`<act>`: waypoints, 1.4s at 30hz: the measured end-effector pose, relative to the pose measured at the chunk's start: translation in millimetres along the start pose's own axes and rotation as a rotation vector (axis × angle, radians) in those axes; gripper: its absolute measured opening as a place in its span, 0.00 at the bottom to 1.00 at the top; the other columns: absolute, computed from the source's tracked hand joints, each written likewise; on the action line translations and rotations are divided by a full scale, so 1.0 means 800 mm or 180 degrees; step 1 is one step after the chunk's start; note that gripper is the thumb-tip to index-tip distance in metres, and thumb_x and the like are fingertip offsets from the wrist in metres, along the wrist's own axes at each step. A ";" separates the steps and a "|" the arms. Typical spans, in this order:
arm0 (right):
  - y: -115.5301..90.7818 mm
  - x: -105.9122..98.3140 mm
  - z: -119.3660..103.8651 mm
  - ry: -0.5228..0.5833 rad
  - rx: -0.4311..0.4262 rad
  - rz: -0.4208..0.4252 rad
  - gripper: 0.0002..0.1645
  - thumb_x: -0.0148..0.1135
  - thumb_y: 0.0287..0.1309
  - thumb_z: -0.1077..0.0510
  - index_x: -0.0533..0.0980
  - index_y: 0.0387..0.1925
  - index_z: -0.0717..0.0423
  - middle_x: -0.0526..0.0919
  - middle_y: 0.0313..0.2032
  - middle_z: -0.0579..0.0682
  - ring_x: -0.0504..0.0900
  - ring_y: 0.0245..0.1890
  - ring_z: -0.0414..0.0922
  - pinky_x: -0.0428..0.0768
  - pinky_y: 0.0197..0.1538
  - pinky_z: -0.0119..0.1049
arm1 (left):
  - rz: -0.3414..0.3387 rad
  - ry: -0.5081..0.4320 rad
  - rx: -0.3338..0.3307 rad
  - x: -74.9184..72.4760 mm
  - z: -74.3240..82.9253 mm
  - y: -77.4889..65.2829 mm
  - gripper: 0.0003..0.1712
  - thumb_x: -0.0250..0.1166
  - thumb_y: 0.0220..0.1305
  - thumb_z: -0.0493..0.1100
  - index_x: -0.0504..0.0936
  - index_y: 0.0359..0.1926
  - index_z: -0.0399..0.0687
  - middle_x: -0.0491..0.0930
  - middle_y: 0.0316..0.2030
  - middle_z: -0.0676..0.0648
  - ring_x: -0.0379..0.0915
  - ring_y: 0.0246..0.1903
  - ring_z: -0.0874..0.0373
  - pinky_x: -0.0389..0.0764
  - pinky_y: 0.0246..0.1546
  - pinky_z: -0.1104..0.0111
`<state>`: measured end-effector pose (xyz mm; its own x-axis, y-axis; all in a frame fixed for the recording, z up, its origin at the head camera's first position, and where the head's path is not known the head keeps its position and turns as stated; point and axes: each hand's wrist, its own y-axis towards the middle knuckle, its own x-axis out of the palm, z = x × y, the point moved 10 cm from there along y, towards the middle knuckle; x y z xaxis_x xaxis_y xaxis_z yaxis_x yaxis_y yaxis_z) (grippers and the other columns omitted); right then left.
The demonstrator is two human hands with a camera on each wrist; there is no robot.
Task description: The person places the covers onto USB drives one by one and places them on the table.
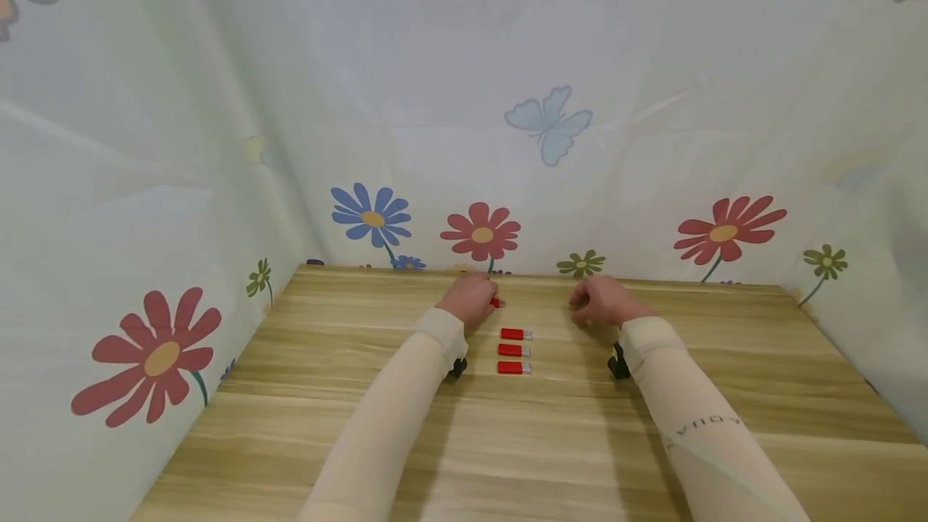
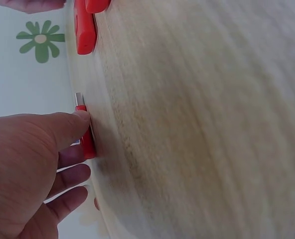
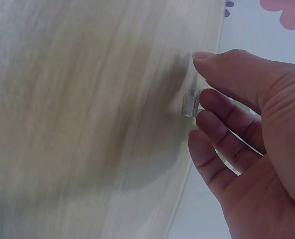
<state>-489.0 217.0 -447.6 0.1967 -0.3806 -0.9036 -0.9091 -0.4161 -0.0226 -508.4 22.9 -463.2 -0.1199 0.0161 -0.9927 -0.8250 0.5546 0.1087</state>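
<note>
My left hand (image 1: 470,298) pinches a red USB stick (image 2: 87,142) between thumb and fingers near the table's far edge. The stick's silver plug (image 2: 78,98) points away from the palm, uncapped. To the right, my right hand (image 1: 603,301) hovers low over the tabletop, thumb spread from the loosely bent fingers. A small clear plastic cap (image 3: 191,103) sits right at its fingertips in the right wrist view, with the thumb apart from it. Nearer to me, three more red USB sticks (image 1: 513,350) lie in a column between the hands, plugs pointing right.
The wood-grain table (image 1: 536,441) meets a white curtain (image 1: 435,103) printed with flowers and a butterfly at its back and sides. A dark wrist camera (image 1: 619,362) is strapped under the right sleeve, another (image 1: 458,366) under the left.
</note>
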 end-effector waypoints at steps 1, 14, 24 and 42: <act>0.001 -0.001 0.000 -0.0019 -0.0007 -0.0002 0.19 0.73 0.54 0.60 0.84 0.47 0.65 0.88 0.45 0.60 0.86 0.45 0.53 0.84 0.51 0.51 | -0.0005 0.0000 0.0002 -0.001 0.000 0.001 0.09 0.69 0.68 0.48 0.87 0.43 0.49 0.83 0.39 0.51 0.76 0.39 0.57 0.81 0.48 0.65; 0.002 -0.004 0.000 -0.0263 -0.0044 -0.0008 0.15 0.72 0.53 0.62 0.85 0.43 0.64 0.89 0.40 0.58 0.86 0.42 0.52 0.84 0.49 0.50 | -0.0115 -0.0098 -0.0130 -0.002 -0.001 -0.005 0.09 0.66 0.71 0.46 0.87 0.46 0.48 0.83 0.43 0.49 0.77 0.42 0.55 0.81 0.54 0.65; -0.001 -0.005 -0.002 -0.0255 0.0054 -0.0055 0.14 0.71 0.51 0.64 0.86 0.42 0.64 0.88 0.39 0.58 0.85 0.38 0.49 0.85 0.47 0.49 | -0.0072 -0.0144 -0.0146 0.004 -0.006 -0.004 0.09 0.66 0.71 0.46 0.87 0.46 0.48 0.83 0.43 0.49 0.77 0.43 0.55 0.81 0.56 0.65; -0.002 -0.005 -0.006 -0.0197 0.0052 -0.0179 0.04 0.67 0.52 0.64 0.86 0.30 0.55 0.86 0.30 0.48 0.78 0.27 0.41 0.78 0.33 0.37 | 0.0012 -0.0220 -0.0060 0.004 -0.007 -0.003 0.07 0.66 0.71 0.45 0.88 0.44 0.50 0.83 0.41 0.51 0.76 0.41 0.57 0.81 0.52 0.66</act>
<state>-486.4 215.5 -442.3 0.2249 -0.3050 -0.9254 -0.9032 -0.4216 -0.0805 -510.0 17.0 -466.1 -0.0852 0.0761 -0.9934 -0.8350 0.5386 0.1129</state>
